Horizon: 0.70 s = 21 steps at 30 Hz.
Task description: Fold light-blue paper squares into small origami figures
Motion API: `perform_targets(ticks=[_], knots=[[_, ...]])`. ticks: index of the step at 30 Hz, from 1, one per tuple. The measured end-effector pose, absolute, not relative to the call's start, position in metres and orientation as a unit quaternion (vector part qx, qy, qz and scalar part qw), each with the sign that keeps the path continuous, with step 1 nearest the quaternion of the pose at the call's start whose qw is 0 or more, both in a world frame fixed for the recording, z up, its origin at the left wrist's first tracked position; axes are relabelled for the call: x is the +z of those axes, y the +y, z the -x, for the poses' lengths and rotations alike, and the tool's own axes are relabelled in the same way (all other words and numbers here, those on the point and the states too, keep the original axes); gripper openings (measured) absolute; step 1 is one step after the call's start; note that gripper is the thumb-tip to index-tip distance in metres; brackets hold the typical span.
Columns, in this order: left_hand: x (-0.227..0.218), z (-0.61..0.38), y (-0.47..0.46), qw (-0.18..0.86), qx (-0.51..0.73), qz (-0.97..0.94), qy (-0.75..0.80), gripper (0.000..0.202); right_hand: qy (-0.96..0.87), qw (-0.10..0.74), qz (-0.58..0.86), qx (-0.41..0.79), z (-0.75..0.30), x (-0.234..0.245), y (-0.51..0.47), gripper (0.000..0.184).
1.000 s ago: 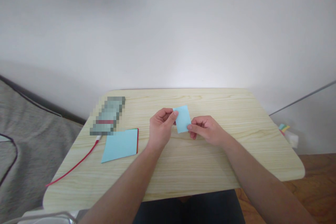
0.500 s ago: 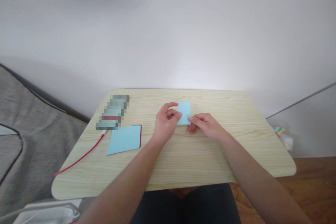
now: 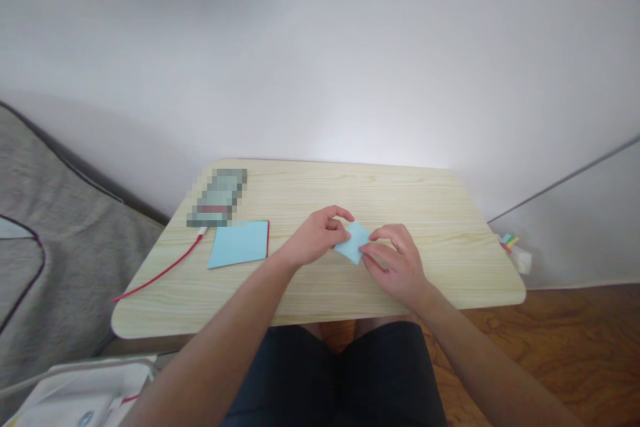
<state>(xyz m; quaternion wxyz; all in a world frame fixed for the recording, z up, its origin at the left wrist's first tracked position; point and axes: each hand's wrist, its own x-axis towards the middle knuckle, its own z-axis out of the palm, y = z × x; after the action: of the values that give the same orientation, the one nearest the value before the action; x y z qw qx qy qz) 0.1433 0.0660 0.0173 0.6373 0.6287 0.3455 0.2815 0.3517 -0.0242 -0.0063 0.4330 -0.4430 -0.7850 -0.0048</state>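
A small folded light-blue paper [image 3: 354, 241] sits between both my hands just above the middle of the pale wooden table [image 3: 440, 213]. My left hand [image 3: 317, 237] pinches its left edge with thumb and fingers curled. My right hand [image 3: 397, 263] pinches its right lower corner, fingers bent over it. Most of the paper is covered by my fingers.
A stack of square coloured sheets, blue on top [image 3: 239, 243], lies to the left. Behind it is a blurred-out flat object [image 3: 217, 197] with a red cable [image 3: 160, 270] running off the table's left edge. Grey fabric [image 3: 45, 240] lies left; a small coloured pack [image 3: 514, 252] is on the right.
The paper has come down from upright to low and tilted over the table, both hands lowering with it. The view has shifted, so the table sits a little higher in the picture.
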Motion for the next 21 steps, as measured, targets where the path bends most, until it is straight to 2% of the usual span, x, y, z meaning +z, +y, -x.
perform_targets(ticks=[6,10,14,18,21], knots=[[0.009,-0.124,0.027,0.509,0.263,-0.696,0.433,0.021,-0.818,0.392,0.42,0.035,-0.338,-0.022,-0.05,0.027],[0.008,-0.108,0.003,0.44,0.312,-0.686,0.488,0.018,-0.788,0.436,0.43,0.068,-0.331,-0.024,-0.057,0.028],[0.007,-0.096,-0.01,0.523,0.337,-0.617,0.482,0.028,-0.75,0.489,0.433,0.103,-0.328,-0.019,-0.064,0.032],[0.012,-0.098,-0.007,0.627,0.314,-0.546,0.459,0.042,-0.761,0.497,0.392,0.142,-0.324,-0.008,-0.065,0.04],[0.022,-0.106,0.002,0.67,0.32,-0.521,0.422,0.035,-0.778,0.494,0.363,0.141,-0.321,0.003,-0.06,0.042]])
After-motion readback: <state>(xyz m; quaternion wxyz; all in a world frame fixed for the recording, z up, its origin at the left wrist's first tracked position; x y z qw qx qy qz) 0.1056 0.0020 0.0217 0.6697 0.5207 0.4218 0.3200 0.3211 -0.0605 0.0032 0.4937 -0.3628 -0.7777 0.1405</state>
